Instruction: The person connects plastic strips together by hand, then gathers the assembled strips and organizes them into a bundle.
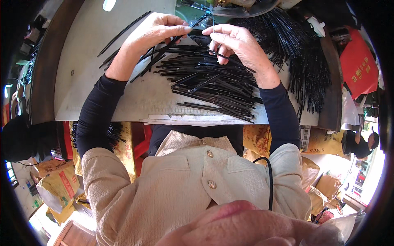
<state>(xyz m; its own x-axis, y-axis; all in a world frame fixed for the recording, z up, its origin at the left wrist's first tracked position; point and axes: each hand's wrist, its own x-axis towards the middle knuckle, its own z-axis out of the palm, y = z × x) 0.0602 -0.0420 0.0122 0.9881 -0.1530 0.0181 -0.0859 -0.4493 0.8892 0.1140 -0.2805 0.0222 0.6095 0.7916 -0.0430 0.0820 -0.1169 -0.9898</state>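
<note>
My left hand [158,29] pinches a thin black strap [198,21] between thumb and fingers. The strap's far end reaches the green machine [193,8] at the table's back edge, which looks like a sewing machine. Just to the right, my right hand [236,41] is curled, with the end of another black strap between its fingers. A thin upright line, perhaps thread, runs by its fingertips. Below both hands lies a loose pile of narrow black straps [209,84], roughly side by side. Several more straps [123,35] lie around my left forearm.
A thick bundle of black straps [308,78] hangs over the table's right side. The pale table [90,90] has dark side edges and a ruler strip along the front. A red bag [361,65] is at the right; yellow sacks [61,184] stand on the floor.
</note>
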